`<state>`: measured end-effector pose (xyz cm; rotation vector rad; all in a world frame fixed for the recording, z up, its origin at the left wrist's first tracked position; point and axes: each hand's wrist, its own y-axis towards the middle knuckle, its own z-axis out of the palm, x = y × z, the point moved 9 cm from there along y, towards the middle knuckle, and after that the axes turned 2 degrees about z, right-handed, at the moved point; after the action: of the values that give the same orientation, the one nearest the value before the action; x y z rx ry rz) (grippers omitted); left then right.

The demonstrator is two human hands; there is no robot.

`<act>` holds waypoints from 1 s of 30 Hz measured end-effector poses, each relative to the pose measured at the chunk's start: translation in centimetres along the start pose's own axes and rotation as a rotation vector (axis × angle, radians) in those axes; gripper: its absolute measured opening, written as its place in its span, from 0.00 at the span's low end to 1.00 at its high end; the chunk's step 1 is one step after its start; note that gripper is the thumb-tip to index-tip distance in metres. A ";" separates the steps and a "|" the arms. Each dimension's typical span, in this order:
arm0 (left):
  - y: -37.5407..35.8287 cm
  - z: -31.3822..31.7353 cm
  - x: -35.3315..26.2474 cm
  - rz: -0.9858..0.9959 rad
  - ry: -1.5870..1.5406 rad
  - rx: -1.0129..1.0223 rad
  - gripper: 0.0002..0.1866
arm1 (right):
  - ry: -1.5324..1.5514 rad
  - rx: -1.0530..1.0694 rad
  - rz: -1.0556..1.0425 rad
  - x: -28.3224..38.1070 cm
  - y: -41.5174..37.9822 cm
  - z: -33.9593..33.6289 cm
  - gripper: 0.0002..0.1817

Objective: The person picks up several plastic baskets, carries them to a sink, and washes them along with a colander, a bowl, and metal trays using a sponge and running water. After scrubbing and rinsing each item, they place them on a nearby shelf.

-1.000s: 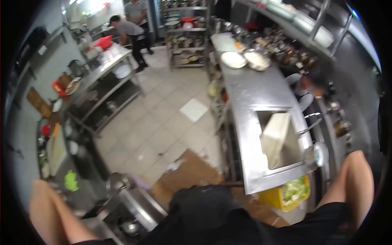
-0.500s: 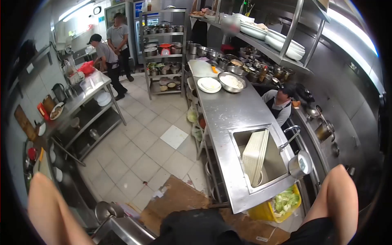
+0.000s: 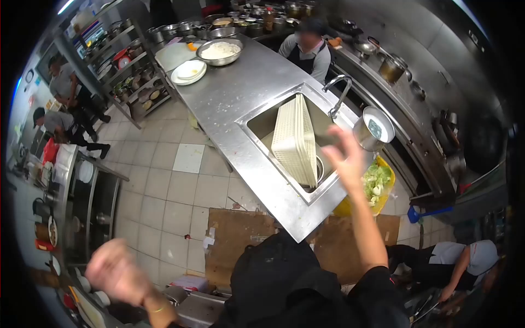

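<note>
My right hand (image 3: 345, 158) is raised over the right rim of the sink (image 3: 262, 131), its thumb and fingers apart and nothing in them. Nearest to it are the cream perforated baskets (image 3: 295, 143), nested and tilted in the basin, and a metal pot (image 3: 367, 138) at the sink's outer edge. The curved faucet (image 3: 340, 90) rises just beyond the fingertips. Out to the left, my left hand (image 3: 117, 272) hangs above the floor near the left-hand counter. Motion blur smears its fingers.
Green leaves fill a yellow crate (image 3: 391, 177) below the sink. On the steel table (image 3: 219, 98) stand white plates (image 3: 188, 71) and a metal bowl of white food (image 3: 220, 52). Flattened cardboard (image 3: 229, 235) covers the floor. Co-workers are at left, behind the table, and a person (image 3: 459, 259) at lower right.
My view has turned to the right and down. Both forearms have swung inward, bringing my hands into sight, the right one over the sink. A person at lower right is now visible.
</note>
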<state>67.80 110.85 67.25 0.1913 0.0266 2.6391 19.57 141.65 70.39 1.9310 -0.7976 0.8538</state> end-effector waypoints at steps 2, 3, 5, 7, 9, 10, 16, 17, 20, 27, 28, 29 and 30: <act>0.5 -2.4 10.5 0.340 1.874 0.182 0.12 | -0.208 0.107 0.049 -13.0 -0.6 5.7 0.35; -0.1 -8.6 10.1 0.222 1.784 0.077 0.11 | -0.282 0.120 0.052 -15.9 -1.0 7.0 0.38; -3.2 -18.4 9.1 0.029 1.779 -0.096 0.07 | -0.296 0.154 0.087 -21.1 -1.3 9.2 0.40; -6.7 -24.2 8.3 -0.068 1.869 -0.146 0.07 | -0.238 0.386 0.084 -22.7 -1.3 12.8 0.34; -8.4 -25.5 9.2 -0.119 1.913 -0.202 0.08 | -0.073 0.480 0.170 -24.8 -1.2 14.7 0.30; -9.8 -25.9 9.9 -0.200 1.939 -0.233 0.09 | 0.064 0.551 0.276 -25.9 -1.6 16.1 0.25; -7.1 -24.1 11.1 -0.090 1.950 -0.310 0.05 | 0.054 0.336 0.081 -16.0 4.5 13.6 0.15; -6.0 -25.3 10.7 -0.076 1.954 -0.295 0.02 | -0.008 0.376 0.092 -14.4 4.5 13.7 0.15; -1.5 -28.1 11.0 -0.159 1.935 -0.218 0.03 | -0.113 0.358 0.009 -8.2 4.6 15.4 0.14; 8.6 -31.3 5.4 -0.162 1.772 -0.180 0.04 | -0.387 0.336 -0.076 -2.0 6.5 29.7 0.22; 8.9 -32.0 3.1 -0.116 1.763 -0.213 0.04 | -0.550 0.405 -0.003 -0.7 6.8 32.6 0.24; 9.0 -32.6 0.4 -0.065 1.754 -0.282 0.05 | -0.566 0.427 -0.014 -0.4 7.4 35.1 0.24; 8.7 -33.0 -2.3 -0.020 1.756 -0.353 0.05 | -0.550 0.420 -0.070 -0.3 8.2 37.2 0.24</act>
<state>61.02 102.58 34.72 -2.0907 0.1294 1.8735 22.41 105.39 58.91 2.6099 -0.9062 0.4667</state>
